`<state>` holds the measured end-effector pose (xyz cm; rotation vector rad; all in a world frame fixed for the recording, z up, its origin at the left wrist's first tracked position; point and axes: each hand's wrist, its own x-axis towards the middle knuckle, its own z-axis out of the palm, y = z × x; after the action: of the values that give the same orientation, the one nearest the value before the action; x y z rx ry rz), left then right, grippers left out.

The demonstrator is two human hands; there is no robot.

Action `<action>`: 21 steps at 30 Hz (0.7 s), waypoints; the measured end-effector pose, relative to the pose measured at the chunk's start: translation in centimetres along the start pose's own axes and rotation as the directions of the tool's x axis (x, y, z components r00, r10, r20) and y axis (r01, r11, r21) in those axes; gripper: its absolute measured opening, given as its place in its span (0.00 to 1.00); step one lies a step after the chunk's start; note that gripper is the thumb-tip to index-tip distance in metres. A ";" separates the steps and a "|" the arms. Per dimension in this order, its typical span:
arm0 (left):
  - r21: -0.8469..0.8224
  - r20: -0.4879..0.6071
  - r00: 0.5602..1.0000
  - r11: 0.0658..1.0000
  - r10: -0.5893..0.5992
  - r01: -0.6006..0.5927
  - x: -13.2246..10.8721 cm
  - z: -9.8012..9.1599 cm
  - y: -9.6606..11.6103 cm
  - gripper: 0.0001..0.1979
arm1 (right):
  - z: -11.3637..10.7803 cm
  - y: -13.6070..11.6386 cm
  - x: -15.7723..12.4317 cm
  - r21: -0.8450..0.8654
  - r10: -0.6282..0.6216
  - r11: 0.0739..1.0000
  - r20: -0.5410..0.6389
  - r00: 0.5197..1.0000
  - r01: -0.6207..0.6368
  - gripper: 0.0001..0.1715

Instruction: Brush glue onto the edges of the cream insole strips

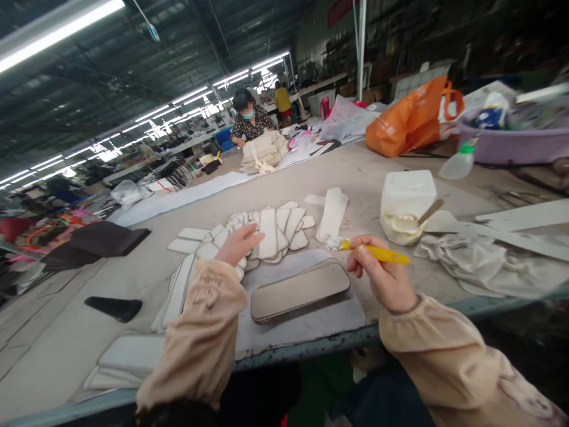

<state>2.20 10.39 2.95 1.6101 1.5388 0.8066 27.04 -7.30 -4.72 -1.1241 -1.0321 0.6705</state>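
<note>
My right hand [377,270] grips a yellow-handled brush [386,254]. Its white-smeared bristles rest by the lower end of some long pale strips [333,213]. Over a heap of pale, round-cornered pieces [268,234] is my left hand [240,244], fingers stretched out and apart; whether they touch a piece cannot be made out. Between the hands, a stack of beige rounded panels [300,290] lies on a white sheet [355,308] near the table edge. Beyond the brush stands a cut-open white plastic jug [406,201] with whitish paste and a stick [430,212] in it.
A dark cone-shaped object [114,308] and more pale panels [128,353] lie left. To the right are a crumpled cloth [475,261], an orange bag [406,121], a purple basin [511,145] and a squeeze bottle [457,163]. A co-worker [251,121] sits across the table behind stacked pieces [265,149].
</note>
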 end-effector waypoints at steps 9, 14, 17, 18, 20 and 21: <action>0.165 0.267 0.961 0.978 0.077 -0.124 -12.1 -0.5 -9.0 0.38 | 3.6 -0.3 -1.3 0.131 0.165 0.976 0.086 0.983 -0.175 0.18; 0.092 0.227 0.957 0.974 0.182 -0.207 -11.6 0.1 -10.4 0.38 | 6.7 -0.2 -2.4 0.150 0.232 0.953 0.196 0.953 -0.263 0.19; 0.115 0.200 0.956 0.964 0.214 -0.240 -11.6 0.4 -11.3 0.43 | 8.2 0.4 -2.9 0.134 0.234 0.952 0.258 0.938 -0.274 0.19; 0.130 0.187 0.956 0.959 0.225 -0.251 -11.6 0.5 -11.6 0.45 | 8.6 0.7 -3.1 0.128 0.227 0.954 0.278 0.933 -0.271 0.19; 0.157 0.171 0.954 0.949 0.248 -0.275 -11.6 0.7 -11.9 0.48 | 9.4 1.1 -3.4 0.104 0.219 0.959 0.314 0.924 -0.263 0.19; 0.173 0.171 0.951 0.943 0.256 -0.285 -11.6 0.7 -12.0 0.50 | 9.7 1.2 -3.5 0.081 0.223 0.961 0.328 0.918 -0.263 0.19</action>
<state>-4.34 -1.36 -7.02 2.0128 1.3431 0.6783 16.81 -6.05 -6.18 -1.0663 -1.1120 1.1298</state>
